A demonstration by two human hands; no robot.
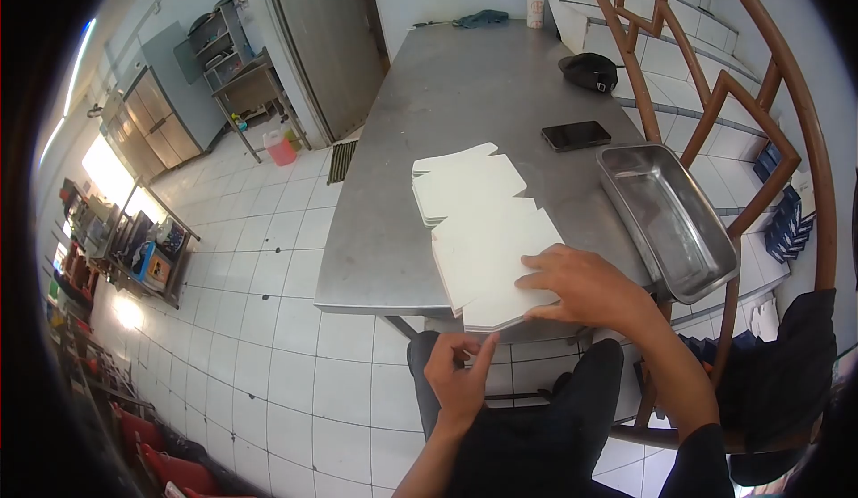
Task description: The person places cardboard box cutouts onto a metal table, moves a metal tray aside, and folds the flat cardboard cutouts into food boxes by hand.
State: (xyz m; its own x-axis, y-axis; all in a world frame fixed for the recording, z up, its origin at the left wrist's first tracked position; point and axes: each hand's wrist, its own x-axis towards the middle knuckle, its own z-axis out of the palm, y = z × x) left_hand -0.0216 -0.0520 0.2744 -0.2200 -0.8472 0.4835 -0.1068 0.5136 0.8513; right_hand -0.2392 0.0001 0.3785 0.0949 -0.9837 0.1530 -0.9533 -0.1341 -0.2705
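A stack of flat white cardboard box blanks [487, 252] lies near the front edge of the steel table, its front flap reaching the table's rim. My right hand [581, 288] rests on the right side of this stack, fingers spread and pointing left. Just below the front flap is my left hand [456, 377], its fingers loosely curled and its thumb stretched up toward the cardboard edge. Nothing shows between the left thumb and fingers. Behind the front blanks lies a second pile of white blanks [469, 185], with tabs and cut edges.
The steel table [384, 257] stretches away in front. On its right are a deep metal tray [666, 221], a black phone [576, 135] and a black cap [590, 72]. A white roll [535, 0] and dark green cloth [481, 19] sit at the far end. Brown railing [822, 140] borders the stairs.
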